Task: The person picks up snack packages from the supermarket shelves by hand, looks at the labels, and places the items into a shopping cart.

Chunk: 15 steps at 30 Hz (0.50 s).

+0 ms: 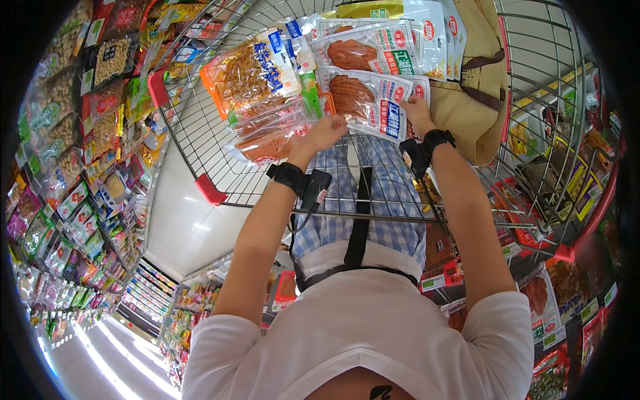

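Observation:
My right hand [420, 114] pinches the right edge of a clear-and-white vacuum pouch of reddish-brown meat [357, 100], which bears printed writing. At the pouch's lower left corner, my left hand [320, 134] has its curled fingertips closed on the edge. The pouch lies over similar meat pouches [352, 54] in a wire shopping cart [220, 165]. Beside my left hand are clear packs of orange-brown food [272, 142] and an orange-edged noodle-like snack bag [250, 75]. To the right of my right hand stands a tan bag with dark handles [465, 117].
Shelves of packaged snacks [100, 115] run along the left. More packets [545, 295] are displayed close on the right. The cart has red plastic corner pieces [210, 189]. Pale tiled floor [185, 220] shows to the left. Black devices [315, 187] with cables are strapped to both wrists.

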Available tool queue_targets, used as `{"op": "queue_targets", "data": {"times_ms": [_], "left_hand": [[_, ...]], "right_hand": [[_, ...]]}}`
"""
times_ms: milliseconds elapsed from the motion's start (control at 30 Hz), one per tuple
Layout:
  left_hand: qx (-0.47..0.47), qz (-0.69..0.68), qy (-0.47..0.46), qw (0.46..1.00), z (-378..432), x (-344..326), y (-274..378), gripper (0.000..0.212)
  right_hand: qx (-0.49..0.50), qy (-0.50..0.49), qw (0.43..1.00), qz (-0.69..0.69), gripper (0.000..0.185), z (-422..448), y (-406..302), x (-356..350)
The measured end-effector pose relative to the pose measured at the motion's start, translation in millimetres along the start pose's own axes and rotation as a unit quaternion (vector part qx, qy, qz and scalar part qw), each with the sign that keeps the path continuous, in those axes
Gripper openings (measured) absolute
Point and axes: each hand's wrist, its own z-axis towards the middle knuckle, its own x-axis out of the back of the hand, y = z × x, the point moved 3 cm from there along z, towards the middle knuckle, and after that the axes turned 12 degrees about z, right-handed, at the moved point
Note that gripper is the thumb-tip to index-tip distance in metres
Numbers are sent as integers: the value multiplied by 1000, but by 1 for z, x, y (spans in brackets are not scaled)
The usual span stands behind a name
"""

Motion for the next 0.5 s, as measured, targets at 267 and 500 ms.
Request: {"op": "queue_targets", "data": {"times_ms": [267, 500], "left_hand": [[18, 50, 145, 988, -40, 40, 37, 50], [-286, 340, 255, 859, -137, 85, 117, 50]], "right_hand": [[293, -196, 923, -156, 12, -97, -106, -46], [484, -237, 792, -288, 13, -308, -220, -47]]}}
